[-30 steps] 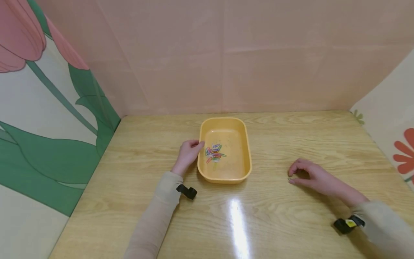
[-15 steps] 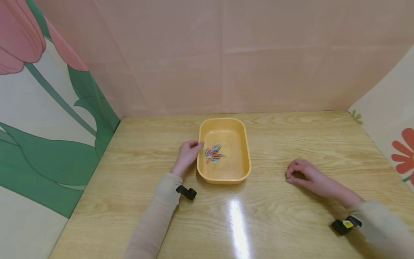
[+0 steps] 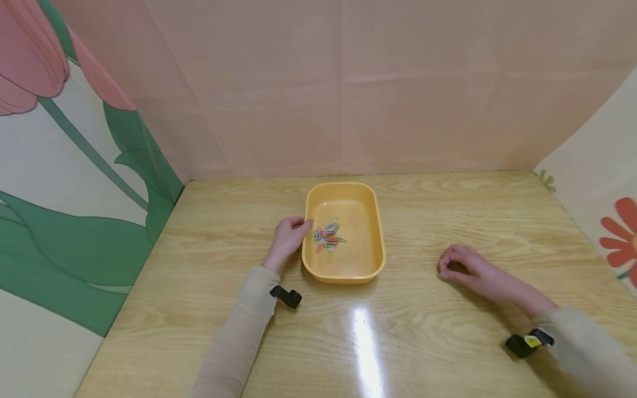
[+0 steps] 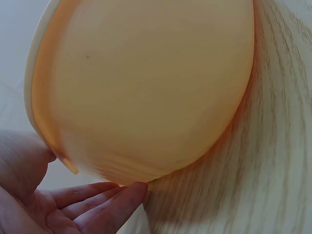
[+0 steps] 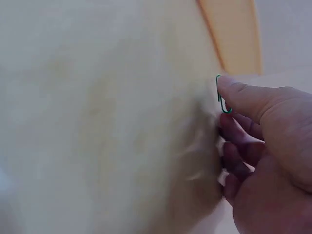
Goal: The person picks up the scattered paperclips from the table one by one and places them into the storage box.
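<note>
A yellow plastic tray (image 3: 362, 237) stands on the wooden table with a small heap of coloured paper clips (image 3: 328, 239) toward its left side. My left hand (image 3: 287, 239) holds the tray's left wall, thumb at the rim and fingers against the outside; the left wrist view shows the tray wall (image 4: 156, 83) from close up. Well to the right of the tray, my right hand (image 3: 471, 271) is low over the table. Between its thumb and fingertip it pinches a green paper clip (image 5: 218, 90), visible in the right wrist view and hidden by the fingers in the head view.
The wooden table (image 3: 418, 337) ends at a pink cloth backdrop (image 3: 343, 110). Flower-printed panels flank it, with a large tulip panel (image 3: 89, 243) on the left. Each wrist wears a black camera strap; a bright light reflection (image 3: 368, 348) lies below the tray.
My right thumb and finger have come together on the paper clip, and that hand has drifted slightly left. My left hand stays on the tray's wall.
</note>
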### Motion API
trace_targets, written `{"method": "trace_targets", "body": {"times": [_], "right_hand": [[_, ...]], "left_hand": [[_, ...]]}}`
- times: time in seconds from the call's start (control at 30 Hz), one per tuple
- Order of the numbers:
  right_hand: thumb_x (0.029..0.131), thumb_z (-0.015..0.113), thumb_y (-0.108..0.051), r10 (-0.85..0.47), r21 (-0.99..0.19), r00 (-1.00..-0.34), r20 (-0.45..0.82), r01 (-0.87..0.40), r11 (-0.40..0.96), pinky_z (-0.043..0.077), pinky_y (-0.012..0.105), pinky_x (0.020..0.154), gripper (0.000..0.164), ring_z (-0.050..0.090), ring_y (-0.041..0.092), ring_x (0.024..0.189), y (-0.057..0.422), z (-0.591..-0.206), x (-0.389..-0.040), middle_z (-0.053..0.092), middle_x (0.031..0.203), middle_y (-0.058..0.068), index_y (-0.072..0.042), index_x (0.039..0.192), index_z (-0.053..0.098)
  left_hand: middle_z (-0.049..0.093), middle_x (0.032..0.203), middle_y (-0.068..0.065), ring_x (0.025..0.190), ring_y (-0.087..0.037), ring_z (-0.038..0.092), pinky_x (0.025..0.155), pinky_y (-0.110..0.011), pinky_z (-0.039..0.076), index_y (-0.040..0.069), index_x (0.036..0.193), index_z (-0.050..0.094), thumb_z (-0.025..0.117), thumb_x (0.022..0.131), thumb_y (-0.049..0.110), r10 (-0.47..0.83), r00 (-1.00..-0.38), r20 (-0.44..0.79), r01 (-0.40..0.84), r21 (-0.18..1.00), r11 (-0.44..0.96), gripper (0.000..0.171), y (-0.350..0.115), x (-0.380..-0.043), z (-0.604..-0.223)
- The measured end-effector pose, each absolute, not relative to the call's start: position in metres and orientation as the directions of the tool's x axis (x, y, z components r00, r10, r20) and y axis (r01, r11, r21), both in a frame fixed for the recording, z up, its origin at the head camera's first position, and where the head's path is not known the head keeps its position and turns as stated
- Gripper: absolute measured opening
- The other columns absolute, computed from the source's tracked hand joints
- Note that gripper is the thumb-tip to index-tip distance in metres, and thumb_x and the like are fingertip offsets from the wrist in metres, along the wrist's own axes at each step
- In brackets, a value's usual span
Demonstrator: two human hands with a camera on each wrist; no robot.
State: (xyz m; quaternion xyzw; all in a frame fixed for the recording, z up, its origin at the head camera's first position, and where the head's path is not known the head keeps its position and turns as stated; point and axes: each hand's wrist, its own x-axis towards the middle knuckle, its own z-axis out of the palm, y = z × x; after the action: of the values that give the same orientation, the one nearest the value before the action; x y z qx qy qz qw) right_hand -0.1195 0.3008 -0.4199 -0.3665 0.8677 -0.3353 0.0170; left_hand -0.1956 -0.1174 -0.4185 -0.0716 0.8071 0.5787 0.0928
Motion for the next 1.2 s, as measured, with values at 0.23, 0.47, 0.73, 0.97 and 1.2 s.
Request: {"method": "trace_targets", "body": {"times": [0.23, 0.47, 0.73, 0.97, 1.2], "right_hand": [[0.096, 0.053, -0.002, -0.535, -0.876, -0.844, 0.019, -0.272, 0.398, 0.052, 0.028, 0.064, 0.006, 0.06, 0.02, 0.079, 0.286, -0.4, -0.131, 0.062, 0.09, 0.019, 0.003, 0.099, 0.056], [0.098, 0.055, -0.013, -0.424, -0.95, -0.9, -0.102, -0.038, 0.31, 0.057, 0.035, 0.067, 0.027, 0.068, 0.024, 0.084, 0.259, -0.376, -0.147, 0.065, 0.096, 0.03, 0.012, 0.108, 0.052], [0.095, 0.06, -0.02, -0.399, -0.96, -0.908, -0.129, 0.012, 0.281, 0.055, 0.041, 0.08, 0.036, 0.066, 0.031, 0.099, 0.212, -0.35, -0.167, 0.068, 0.108, 0.019, 0.007, 0.118, 0.059], [0.099, 0.052, -0.01, -0.458, -0.976, -0.875, -0.159, 0.07, 0.205, 0.05, 0.042, 0.089, 0.035, 0.063, 0.028, 0.106, 0.172, -0.332, -0.195, 0.061, 0.12, 0.023, 0.012, 0.125, 0.053], [0.094, 0.057, -0.003, -0.481, -0.959, -0.836, -0.264, 0.175, 0.222, 0.053, 0.038, 0.086, 0.037, 0.065, 0.028, 0.101, 0.138, -0.332, -0.225, 0.064, 0.114, 0.024, 0.016, 0.125, 0.05]], "left_hand": [[0.065, 0.108, -0.014, 0.097, -0.023, 0.062, 0.085, -0.032, 0.052, -0.002, 0.12, 0.062, 0.059, 0.094, 0.031, -0.007, -0.973, -0.23, -0.219, 0.916, 0.335, 0.042, -0.118, -0.196, -0.417], [0.067, 0.101, -0.015, 0.091, -0.022, 0.064, 0.079, -0.031, 0.054, -0.004, 0.114, 0.064, 0.06, 0.094, 0.028, -0.003, -0.982, -0.187, -0.177, 0.923, 0.341, 0.038, -0.113, -0.194, -0.416], [0.068, 0.099, -0.014, 0.089, -0.021, 0.064, 0.077, -0.03, 0.054, -0.004, 0.112, 0.066, 0.06, 0.094, 0.026, 0.013, -0.986, -0.168, -0.152, 0.921, 0.357, 0.035, -0.108, -0.193, -0.415], [0.068, 0.097, -0.014, 0.089, -0.024, 0.065, 0.075, -0.029, 0.054, -0.004, 0.11, 0.066, 0.06, 0.094, 0.026, 0.029, -0.986, -0.165, -0.144, 0.924, 0.354, 0.035, -0.105, -0.193, -0.415], [0.068, 0.098, -0.017, 0.088, -0.023, 0.066, 0.075, -0.029, 0.055, -0.007, 0.109, 0.066, 0.06, 0.094, 0.025, 0.042, -0.988, -0.148, -0.124, 0.928, 0.352, 0.036, -0.1, -0.19, -0.414]]}}
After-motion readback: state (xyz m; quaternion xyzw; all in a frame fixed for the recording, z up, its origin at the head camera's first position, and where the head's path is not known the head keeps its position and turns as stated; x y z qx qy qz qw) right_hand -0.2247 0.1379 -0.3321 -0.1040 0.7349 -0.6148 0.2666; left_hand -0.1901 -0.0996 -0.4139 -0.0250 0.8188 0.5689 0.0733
